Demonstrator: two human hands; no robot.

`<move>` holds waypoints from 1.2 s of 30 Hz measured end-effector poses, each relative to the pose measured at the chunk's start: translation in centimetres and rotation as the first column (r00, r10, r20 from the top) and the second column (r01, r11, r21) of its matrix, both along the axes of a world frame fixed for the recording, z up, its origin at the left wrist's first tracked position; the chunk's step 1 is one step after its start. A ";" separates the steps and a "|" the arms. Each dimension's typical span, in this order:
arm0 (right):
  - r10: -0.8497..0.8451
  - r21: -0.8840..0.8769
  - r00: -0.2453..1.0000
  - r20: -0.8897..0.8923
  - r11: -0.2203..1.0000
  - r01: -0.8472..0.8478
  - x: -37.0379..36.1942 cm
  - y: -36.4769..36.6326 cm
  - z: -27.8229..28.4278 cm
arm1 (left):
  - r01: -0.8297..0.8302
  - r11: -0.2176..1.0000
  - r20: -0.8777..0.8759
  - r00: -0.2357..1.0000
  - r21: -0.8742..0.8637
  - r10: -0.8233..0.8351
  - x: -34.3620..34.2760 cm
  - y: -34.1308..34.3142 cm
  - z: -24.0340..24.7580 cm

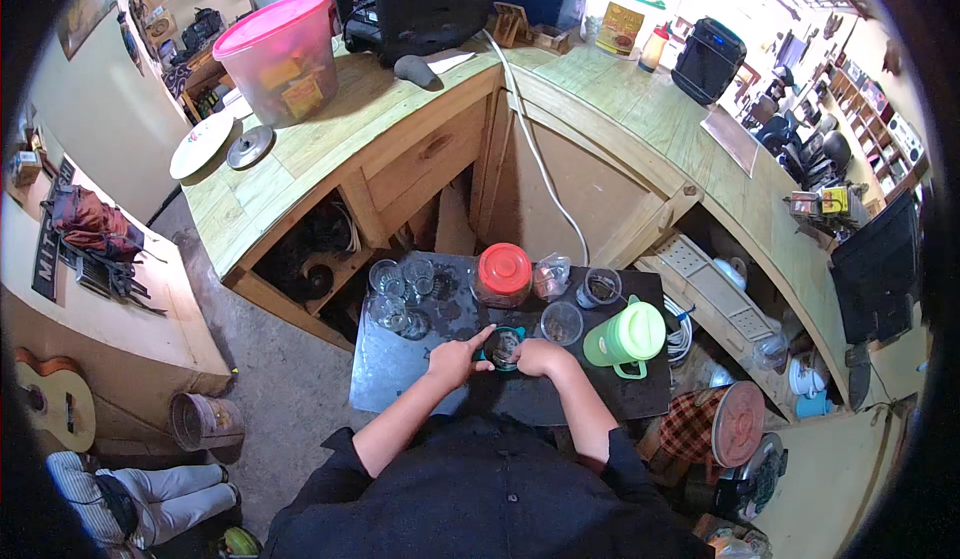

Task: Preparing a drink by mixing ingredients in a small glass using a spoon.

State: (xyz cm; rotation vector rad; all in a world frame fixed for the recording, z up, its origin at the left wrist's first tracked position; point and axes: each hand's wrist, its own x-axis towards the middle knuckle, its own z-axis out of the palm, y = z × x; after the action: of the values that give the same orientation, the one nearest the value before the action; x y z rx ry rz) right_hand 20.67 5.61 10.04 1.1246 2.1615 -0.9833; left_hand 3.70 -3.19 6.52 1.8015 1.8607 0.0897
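Observation:
In front of me on a low dark table [455, 399] is a small round vessel with a teal rim [503, 331]; something greyish shows inside, too small to name. My left hand [459, 361] curves round its left side, index finger and thumb on the rim. Closed at the right rim is my right hand [540, 357]; whatever its fingers hold is hidden. Beyond them stand a red-lidded jar [503, 275], a clear plastic bag [551, 277], a cup with dark contents [600, 288] and a clear container [562, 324]. A light green pitcher [622, 337] is to the right.
Several drinking glasses [388, 311] cluster at the table's left. A wooden counter [400, 109] bends around the far side, bearing a pink-lidded tub [280, 69]. A white cable [545, 174] hangs down it. A bucket [205, 421] stands on the floor left; a red-lidded container [738, 424] is right.

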 end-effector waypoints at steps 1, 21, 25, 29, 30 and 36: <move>0.001 0.001 1.000 -0.002 1.000 -0.001 -0.1 -0.1 -0.3 | 0.007 1.000 -0.008 1.000 0.000 -0.007 -0.1 0.0 -0.1; 0.070 0.052 0.995 0.067 0.996 -0.074 -0.6 0.0 0.1 | 0.010 1.000 0.005 1.000 0.003 -0.010 -0.2 -0.2 -0.3; 0.036 0.022 0.995 0.089 0.999 -0.038 -0.3 -0.3 -1.8 | 0.018 1.000 -0.007 1.000 0.021 -0.018 0.1 0.0 -0.2; 0.041 0.150 0.980 0.196 0.986 -0.071 -0.3 -0.1 -1.9 | 0.017 1.000 0.003 1.000 0.011 -0.017 0.2 0.0 0.0; 0.069 0.239 0.979 0.192 0.964 -0.115 -1.2 -0.5 0.3 | 0.001 1.000 -0.001 1.000 0.008 -0.001 -0.2 -0.3 -0.3; 0.059 0.601 0.996 0.070 0.794 -0.089 -2.1 -1.7 3.1 | 0.014 0.998 0.013 1.000 0.055 -0.015 0.0 -0.2 -0.7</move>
State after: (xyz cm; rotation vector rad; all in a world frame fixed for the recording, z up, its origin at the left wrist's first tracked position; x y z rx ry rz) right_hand 18.58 3.89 13.17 1.3002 2.5361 -0.2011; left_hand 3.73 -3.37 5.80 1.8461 1.8524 0.1487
